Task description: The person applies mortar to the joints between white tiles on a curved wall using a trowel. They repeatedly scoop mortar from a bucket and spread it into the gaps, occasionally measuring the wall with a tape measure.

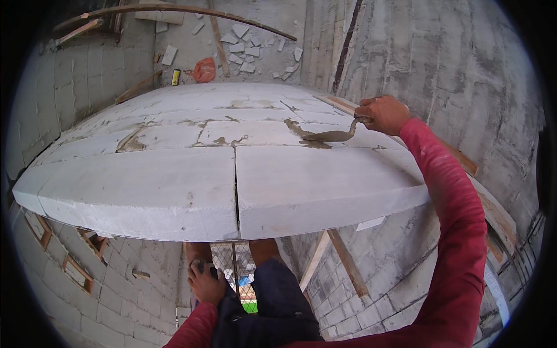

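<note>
My right hand (386, 114) grips the handle of a trowel (332, 136) out to the right. The trowel's blade lies against the face of the white block wall (174, 137), at a wet grey mortar smear (294, 127). Two large white blocks, a left one (139, 180) and a right one (313, 177), form the top course nearest me, with a dark narrow joint (236, 185) between them. Low down, my left hand (208, 284) is beside my leg, its fingers curled around something dark that I cannot make out.
Beyond the wall, broken block pieces (246, 51), an orange-red plastic bag (203, 70) and a yellow can-like container (176, 77) lie on the floor. Wooden boards (461, 156) run along the wall's right end. Timber props (348, 264) and a metal grille (232, 255) show below.
</note>
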Motion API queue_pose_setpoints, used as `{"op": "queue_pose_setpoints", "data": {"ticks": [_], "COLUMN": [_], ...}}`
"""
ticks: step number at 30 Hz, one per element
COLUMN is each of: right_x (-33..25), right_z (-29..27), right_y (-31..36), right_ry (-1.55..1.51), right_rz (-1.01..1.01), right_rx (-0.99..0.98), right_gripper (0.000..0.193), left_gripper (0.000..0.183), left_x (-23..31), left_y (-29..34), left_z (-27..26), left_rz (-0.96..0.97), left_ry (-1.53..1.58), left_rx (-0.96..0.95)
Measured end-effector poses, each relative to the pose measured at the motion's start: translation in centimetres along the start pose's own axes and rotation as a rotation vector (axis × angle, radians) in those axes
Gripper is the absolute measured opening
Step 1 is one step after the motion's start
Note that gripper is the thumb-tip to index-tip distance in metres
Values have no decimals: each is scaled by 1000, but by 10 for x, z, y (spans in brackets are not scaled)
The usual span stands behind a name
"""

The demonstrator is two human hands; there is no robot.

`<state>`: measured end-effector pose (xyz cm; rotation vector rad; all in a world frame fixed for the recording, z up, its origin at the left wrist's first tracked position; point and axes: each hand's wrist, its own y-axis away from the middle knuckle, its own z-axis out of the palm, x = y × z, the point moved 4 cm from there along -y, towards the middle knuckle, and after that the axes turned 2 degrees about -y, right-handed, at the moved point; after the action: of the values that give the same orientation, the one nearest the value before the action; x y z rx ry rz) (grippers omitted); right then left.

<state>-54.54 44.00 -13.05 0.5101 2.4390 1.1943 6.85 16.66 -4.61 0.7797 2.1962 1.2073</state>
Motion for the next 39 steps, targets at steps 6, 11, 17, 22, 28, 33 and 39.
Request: {"op": "queue_pose_setpoints", "data": {"ticks": [6, 11, 17, 22, 28, 33, 39], "right_x": [-31, -67, -32, -68, -41, -10, -30], "right_z": [15, 23, -1, 23, 24, 11, 24], "right_y": [-59, -36, -44, -117, -70, -101, -146], "right_ry": [126, 304, 223, 246, 195, 39, -53], "right_rz": [112, -30, 122, 43, 24, 186, 253], "right_rx": [106, 183, 120, 106, 21, -133, -180], "right_gripper": [17, 19, 18, 16, 19, 24, 18], "left_gripper": [42, 42, 42, 40, 42, 43, 45], "left_x": [0, -3, 0, -2, -4, -8, -12], "left_y": [-3, -3, -3, -4, -4, -7, -8], "left_z": [-9, -6, -5, -9, -6, -6, -3], "left_rz": [22, 12, 15, 29, 15, 16, 27], "left_ry": [15, 19, 21, 59, 12, 29, 38], "left_rx": [12, 21, 45, 51, 47, 17, 42]}}
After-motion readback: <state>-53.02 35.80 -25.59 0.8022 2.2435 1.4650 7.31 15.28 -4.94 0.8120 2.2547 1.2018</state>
